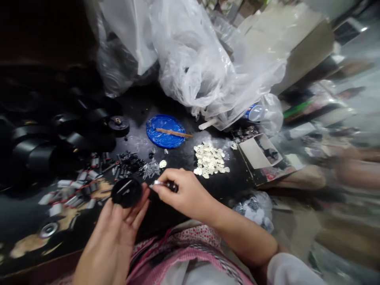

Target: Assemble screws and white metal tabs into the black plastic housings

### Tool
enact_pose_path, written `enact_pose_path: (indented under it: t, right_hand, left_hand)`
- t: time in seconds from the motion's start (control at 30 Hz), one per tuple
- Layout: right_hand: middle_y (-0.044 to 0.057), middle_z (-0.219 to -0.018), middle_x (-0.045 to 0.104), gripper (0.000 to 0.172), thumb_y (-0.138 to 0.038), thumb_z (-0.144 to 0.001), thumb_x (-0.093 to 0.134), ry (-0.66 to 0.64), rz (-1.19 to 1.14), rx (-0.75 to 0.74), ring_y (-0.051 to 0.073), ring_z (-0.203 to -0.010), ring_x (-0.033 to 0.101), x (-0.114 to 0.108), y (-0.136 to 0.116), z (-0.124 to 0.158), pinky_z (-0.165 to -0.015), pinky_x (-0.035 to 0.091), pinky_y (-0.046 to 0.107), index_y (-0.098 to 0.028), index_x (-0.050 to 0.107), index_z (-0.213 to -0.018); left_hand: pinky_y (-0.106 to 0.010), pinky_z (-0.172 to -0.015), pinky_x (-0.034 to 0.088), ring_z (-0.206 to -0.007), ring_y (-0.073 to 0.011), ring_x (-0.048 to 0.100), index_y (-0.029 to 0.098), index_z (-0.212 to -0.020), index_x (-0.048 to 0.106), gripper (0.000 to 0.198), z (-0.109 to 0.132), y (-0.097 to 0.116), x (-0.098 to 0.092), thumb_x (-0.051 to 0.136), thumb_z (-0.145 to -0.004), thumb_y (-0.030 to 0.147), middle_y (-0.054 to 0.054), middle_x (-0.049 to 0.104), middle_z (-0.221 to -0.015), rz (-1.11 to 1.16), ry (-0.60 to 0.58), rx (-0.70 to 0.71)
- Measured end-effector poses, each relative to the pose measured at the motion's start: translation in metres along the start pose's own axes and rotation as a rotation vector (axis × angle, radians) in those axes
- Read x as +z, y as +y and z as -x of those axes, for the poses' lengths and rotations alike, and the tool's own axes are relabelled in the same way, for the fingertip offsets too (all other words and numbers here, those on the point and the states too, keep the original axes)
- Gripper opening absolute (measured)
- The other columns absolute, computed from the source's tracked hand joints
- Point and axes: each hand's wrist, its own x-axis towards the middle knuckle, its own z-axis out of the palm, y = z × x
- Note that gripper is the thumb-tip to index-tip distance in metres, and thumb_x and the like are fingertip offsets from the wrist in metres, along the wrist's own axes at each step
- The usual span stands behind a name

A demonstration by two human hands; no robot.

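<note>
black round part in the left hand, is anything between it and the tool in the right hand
Yes: fingers of the left hand show at the edge of the black round part, towards the dark-handled tool in the right hand. Nothing else visible stands between.

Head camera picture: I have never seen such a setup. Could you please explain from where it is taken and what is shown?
There is no machine: a person works with two bare hands. The camera, worn on the head, looks forward and down. The left hand holds a round black part; the right hand holds what looks like a small tool beside it. On the dark table lie a blue disc with a flat stick across it, pale flat pieces and silvery cylinders.
</note>
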Motion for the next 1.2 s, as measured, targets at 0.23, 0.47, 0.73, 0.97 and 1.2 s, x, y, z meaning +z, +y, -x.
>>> enact_pose_path:
  t: [0.23,0.47,0.73,0.97,1.2]
  right_hand:
    - [-0.004,-0.076,0.066,0.006,-0.015,-0.081,0.061,0.045,-0.206,-0.105,0.01,-0.068,0.059,0.029,-0.013,0.002,-0.068,0.042,0.022,-0.019,0.058,-0.085]
    - [0.003,-0.088,0.072,0.011,-0.022,-0.092,0.057,0.065,0.076,-0.54,0.011,-0.078,0.065,0.026,0.001,0.003,-0.075,0.037,0.029,-0.016,0.065,-0.096]
    - [0.004,-0.086,0.072,0.008,-0.016,-0.09,0.057,0.134,0.177,-0.71,0.011,-0.075,0.065,0.024,-0.004,0.0,-0.068,0.036,0.03,-0.013,0.064,-0.092]
    - [0.002,-0.08,0.071,0.007,-0.017,-0.09,0.058,0.192,0.172,-0.675,0.011,-0.072,0.064,0.028,-0.007,-0.002,-0.068,0.036,0.031,-0.014,0.064,-0.089]
    - [0.001,-0.079,0.07,0.013,-0.018,-0.091,0.054,0.163,0.212,-0.658,0.01,-0.068,0.061,0.026,-0.008,0.001,-0.069,0.033,0.031,-0.015,0.066,-0.086]
  left_hand:
    - [-0.028,-0.085,0.056,-0.098,-0.0212,0.069,0.023,-0.101,0.072,0.025,0.002,0.005,-0.007,0.073,-0.078,0.031,-0.006,0.076,-0.102,0.095,0.031,0.016]
    - [-0.03,-0.082,0.057,-0.101,-0.0219,0.068,0.025,-0.096,0.072,0.02,0.001,0.012,-0.011,0.074,-0.076,0.029,-0.003,0.075,-0.102,0.152,0.01,-0.036]
    - [-0.024,-0.081,0.056,-0.085,-0.0148,0.072,0.03,-0.092,0.071,0.024,0.0,0.005,-0.017,0.08,-0.07,0.029,0.003,0.077,-0.093,0.008,0.02,0.078]
    - [-0.022,-0.076,0.056,-0.077,-0.0134,0.072,0.027,-0.088,0.071,0.041,0.002,0.004,-0.009,0.091,-0.052,0.03,0.002,0.077,-0.084,0.01,0.102,0.08]
    - [-0.023,-0.077,0.056,-0.076,-0.0126,0.071,0.026,-0.088,0.069,0.039,0.003,0.004,-0.01,0.089,-0.055,0.032,0.002,0.077,-0.086,-0.029,0.068,0.087]
